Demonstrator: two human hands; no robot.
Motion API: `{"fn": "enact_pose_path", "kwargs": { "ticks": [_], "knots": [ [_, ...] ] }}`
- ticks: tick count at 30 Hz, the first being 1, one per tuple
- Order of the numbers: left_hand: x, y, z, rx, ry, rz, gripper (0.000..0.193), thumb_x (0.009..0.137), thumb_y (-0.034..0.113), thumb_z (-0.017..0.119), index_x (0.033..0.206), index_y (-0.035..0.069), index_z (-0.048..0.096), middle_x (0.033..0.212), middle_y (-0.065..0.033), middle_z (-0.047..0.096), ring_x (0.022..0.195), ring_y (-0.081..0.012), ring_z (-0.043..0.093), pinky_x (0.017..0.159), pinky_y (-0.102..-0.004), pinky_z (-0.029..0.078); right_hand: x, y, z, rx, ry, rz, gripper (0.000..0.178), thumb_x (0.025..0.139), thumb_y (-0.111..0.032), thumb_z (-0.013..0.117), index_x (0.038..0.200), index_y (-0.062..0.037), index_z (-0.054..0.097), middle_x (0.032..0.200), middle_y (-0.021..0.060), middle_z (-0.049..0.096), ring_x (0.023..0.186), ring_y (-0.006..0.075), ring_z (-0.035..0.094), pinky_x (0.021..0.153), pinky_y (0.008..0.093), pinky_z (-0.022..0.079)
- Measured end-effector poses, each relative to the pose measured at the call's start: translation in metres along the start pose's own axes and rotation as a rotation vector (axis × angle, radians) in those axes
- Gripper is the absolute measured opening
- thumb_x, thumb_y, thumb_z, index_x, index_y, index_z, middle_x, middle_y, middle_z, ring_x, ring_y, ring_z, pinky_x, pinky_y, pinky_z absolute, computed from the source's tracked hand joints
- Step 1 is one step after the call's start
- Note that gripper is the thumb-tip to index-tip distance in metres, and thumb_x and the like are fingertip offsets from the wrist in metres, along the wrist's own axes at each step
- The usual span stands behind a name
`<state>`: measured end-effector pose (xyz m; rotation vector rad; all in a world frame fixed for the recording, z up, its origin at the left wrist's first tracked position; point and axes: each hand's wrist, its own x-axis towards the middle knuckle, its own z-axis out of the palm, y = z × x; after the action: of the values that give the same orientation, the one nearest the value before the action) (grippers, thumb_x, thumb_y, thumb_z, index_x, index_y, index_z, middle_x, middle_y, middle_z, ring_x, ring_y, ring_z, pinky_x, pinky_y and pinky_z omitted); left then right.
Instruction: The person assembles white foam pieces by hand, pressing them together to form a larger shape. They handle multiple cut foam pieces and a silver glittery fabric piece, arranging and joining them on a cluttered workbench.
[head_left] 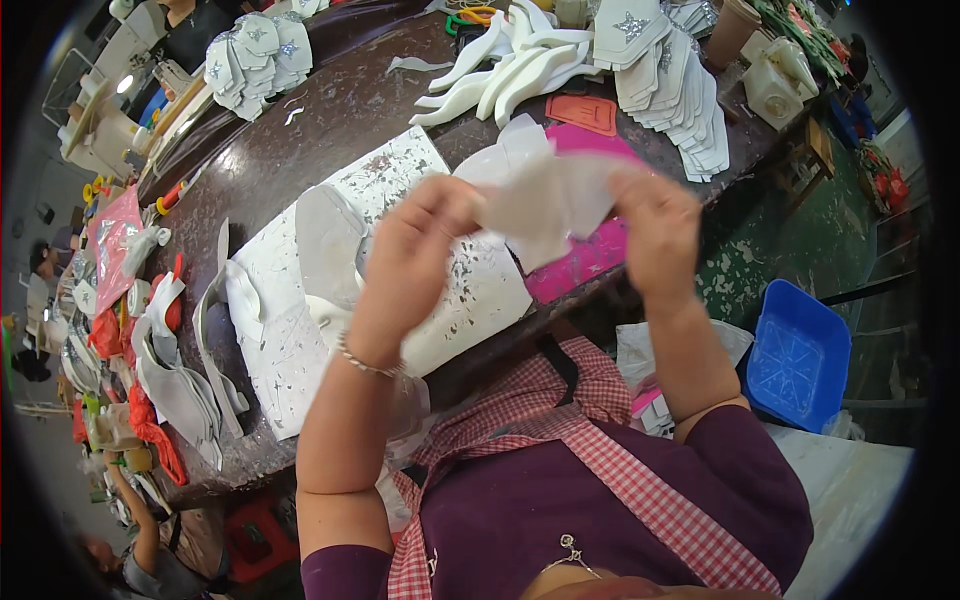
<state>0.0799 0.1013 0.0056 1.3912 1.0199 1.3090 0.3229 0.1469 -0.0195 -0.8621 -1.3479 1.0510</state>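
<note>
Between my two hands, a thin pale grey-white cut piece [540, 205] is stretched above the table, blurred by motion. My left hand [420, 235] pinches its left end, and my right hand [662, 225] grips the right end. Beneath it lie a bright pink mat [600, 255] and some white cut pieces [500, 150], partly covered by the held one. Left of my left hand, larger grey pieces [325, 245] rest on a worn white board [480, 290]. A curved white piece [243, 300] lies on the board's left part.
Across the dark table [340, 95] are a heap of white curved strips [525, 65], stacked pieces with silver stars [665, 90], and a star-marked pile [255, 65] at far left. A whitish plastic container [775, 85] stands far right. A blue basin [800, 350] sits lower right.
</note>
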Motion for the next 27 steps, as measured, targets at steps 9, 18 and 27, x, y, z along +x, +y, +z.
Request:
{"fn": "enact_pose_path", "kwargs": {
  "ticks": [9, 18, 27],
  "knots": [
    [0.069, -0.049, -0.150, 0.079, 0.445, -0.209, 0.022, 0.101, 0.018, 0.059, 0.109, -0.001, 0.065, 0.104, -0.0067, 0.069, 0.095, -0.0132, 0.067, 0.087, -0.0253, 0.053, 0.032, 0.028, -0.122, 0.283, 0.497, 0.021, 0.019, 0.099, -0.014, 0.063, 0.102, 0.0025, 0.072, 0.098, 0.0082, 0.073, 0.085, 0.0183, 0.068, 0.078, 0.0322, 0.055],
    [0.065, -0.069, -0.152, 1.565, 0.389, -0.127, 0.028, 0.090, 0.012, 0.061, 0.118, 0.009, 0.067, 0.113, -0.0129, 0.070, 0.105, -0.0330, 0.065, 0.087, -0.0419, 0.052, -0.009, 0.044, -0.094, -1.319, -0.329, -0.495, 0.041, 0.083, -0.027, 0.076, 0.114, -0.0016, 0.068, 0.089, 0.0120, 0.070, 0.083, 0.0305, 0.066, 0.075, 0.0411, 0.053],
    [0.016, -0.044, -0.001, 1.199, -0.151, 0.156, 0.043, 0.080, 0.036, 0.078, 0.106, 0.005, 0.065, 0.107, -0.0151, 0.066, 0.098, -0.0343, 0.064, 0.086, -0.0429, 0.051, -0.023, 0.030, -0.009, -1.002, -0.486, -0.511, 0.057, 0.074, -0.031, 0.082, 0.120, -0.0012, 0.064, 0.119, 0.0169, 0.066, 0.109, 0.0345, 0.064, 0.094, 0.0418, 0.052]
  ]
}}
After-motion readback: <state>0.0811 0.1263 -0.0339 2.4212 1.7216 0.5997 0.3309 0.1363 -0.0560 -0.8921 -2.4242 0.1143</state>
